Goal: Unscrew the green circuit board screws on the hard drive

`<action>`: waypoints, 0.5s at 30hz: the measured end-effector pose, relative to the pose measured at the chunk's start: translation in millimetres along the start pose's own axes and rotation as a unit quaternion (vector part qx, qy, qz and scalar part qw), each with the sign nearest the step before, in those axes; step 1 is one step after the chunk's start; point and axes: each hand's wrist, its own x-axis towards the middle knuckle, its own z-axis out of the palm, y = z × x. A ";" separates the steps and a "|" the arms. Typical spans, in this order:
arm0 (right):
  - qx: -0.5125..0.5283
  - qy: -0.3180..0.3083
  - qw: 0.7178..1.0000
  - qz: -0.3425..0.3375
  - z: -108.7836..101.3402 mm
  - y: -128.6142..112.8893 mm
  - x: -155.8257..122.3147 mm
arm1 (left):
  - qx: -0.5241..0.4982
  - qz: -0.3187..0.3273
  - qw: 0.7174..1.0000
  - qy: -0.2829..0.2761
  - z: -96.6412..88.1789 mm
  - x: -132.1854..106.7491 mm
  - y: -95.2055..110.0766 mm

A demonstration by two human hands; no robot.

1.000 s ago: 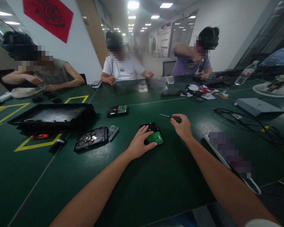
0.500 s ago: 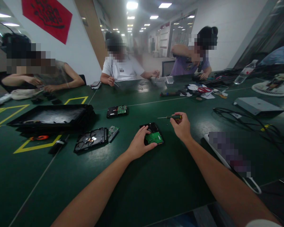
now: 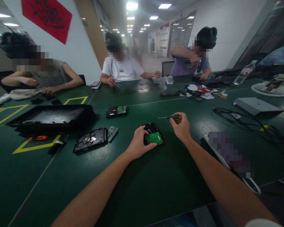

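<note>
Two bare hands are at a dark green table (image 3: pixel 132 189). The left hand (image 3: pixel 137 143) is braced on the left side of a hard drive (image 3: pixel 153 130), thumb along its near edge and fingers bent over its far-left part, with a gap between them across the drive. The drive lies flat, its green circuit board facing up. Beyond and to the right, the right hand (image 3: pixel 181 126) pinches the handle of a thin screwdriver (image 3: pixel 170 117) between thumb and fingers; the shaft points left, above the table and apart from the drive.

To the left lies an opened drive (image 3: pixel 90 140), a loose circuit board (image 3: pixel 113 133) at its right end. Farther back are a black tray (image 3: pixel 86 115) and another drive (image 3: pixel 117 111); at right, black cables (image 3: pixel 243 121) lie near a grey box (image 3: pixel 257 106). Across the table sit three co-workers, the middle one in a white shirt (image 3: pixel 123 69).
</note>
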 end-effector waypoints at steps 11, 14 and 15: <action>0.009 -0.004 1.000 -0.005 0.1 0.1 -2.3 | 0.005 0.006 1.000 -0.017 -1.2 0.3 1.8; 0.005 -0.005 1.000 -0.005 0.1 -0.2 -2.8 | 0.004 0.004 1.000 -0.024 -1.2 0.8 1.1; 0.002 -0.004 1.000 -0.005 0.1 -0.4 -2.9 | 0.005 0.004 1.000 -0.026 -1.0 1.0 0.7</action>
